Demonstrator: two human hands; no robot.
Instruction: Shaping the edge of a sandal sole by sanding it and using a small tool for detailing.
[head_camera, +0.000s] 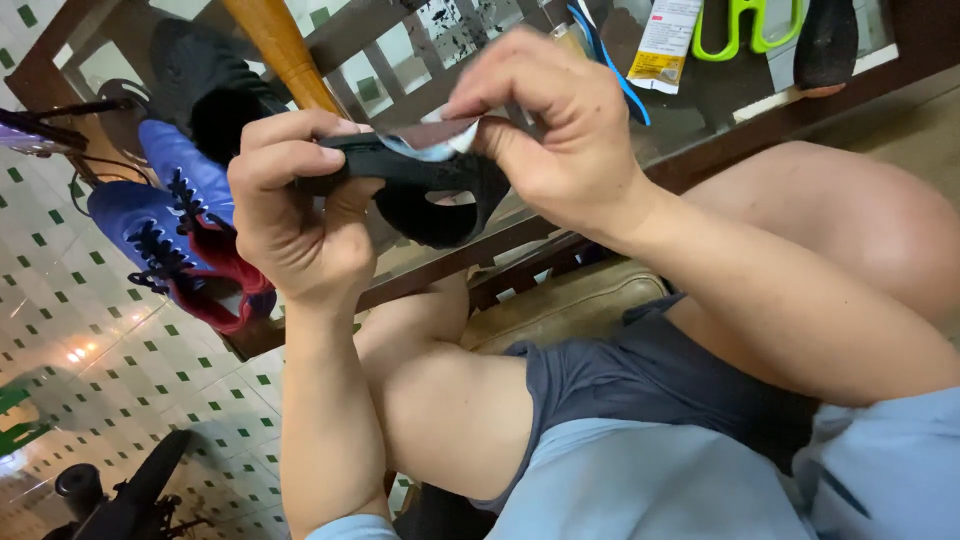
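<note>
I look down on a floor of white tiles with small green squares (110, 330), and a glass table with a dark wooden frame (720, 105) crosses the upper part of the view. At the far left, under the glass, lies a pair of blue shoes with black laces and red lining (175, 230), and just above them a black shoe (205, 85) beside a wooden table leg (280, 50).

In the middle I see the left hand (300, 215) closed around a black sandal (420, 185). The fingers are wrapped over its left end and the thumb presses from below. The long axis of the sandal runs almost level from left to right, with its strap loop hanging down on the right side. It is held in the air above the table edge and the bare knee (440, 400).

The right hand (565, 125) pinches a small piece of dark reddish paper with a pale underside (435, 138) between thumb and fingers and holds it on the upper side of the sandal.

To the right, on the table, stand a small tube pack (665, 45), green scissors handles (745, 30) and another dark shoe (825, 45). The table frame is close behind the hands; the free room is below them, toward the lap.
</note>
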